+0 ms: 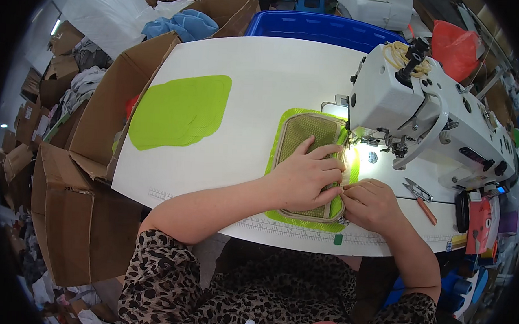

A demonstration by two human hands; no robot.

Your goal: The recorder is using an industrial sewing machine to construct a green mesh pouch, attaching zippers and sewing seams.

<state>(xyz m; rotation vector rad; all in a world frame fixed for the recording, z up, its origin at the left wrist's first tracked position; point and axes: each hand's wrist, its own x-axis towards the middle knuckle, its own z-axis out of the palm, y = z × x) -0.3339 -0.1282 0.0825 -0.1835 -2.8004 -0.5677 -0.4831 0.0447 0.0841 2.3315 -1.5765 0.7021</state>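
from my remote seat i had the mesh piece (pixel 308 129), olive and edged in beige binding, just right of the frame's centre, lying on a lime backing (pixel 309 224) beside the sewing machine (pixel 409 105). the left hand (pixel 306 178) lay spread across it, palm down, pressing rather than grasping. the right hand (pixel 373 206) had its fingers curled at the piece's right edge, lower right of the frame's centre; i couldn't tell whether they pinched the fabric. i judged the work light and limp, hard to damage but apt to ripple or slide on the smooth table (pixel 256 98), with the bound rim stiffer than the mesh. i'd have steadied it with a flat palm mid-panel and taken hold by that rim, fingertips clear of the lit needle area, since pulling on the mesh could skew it.
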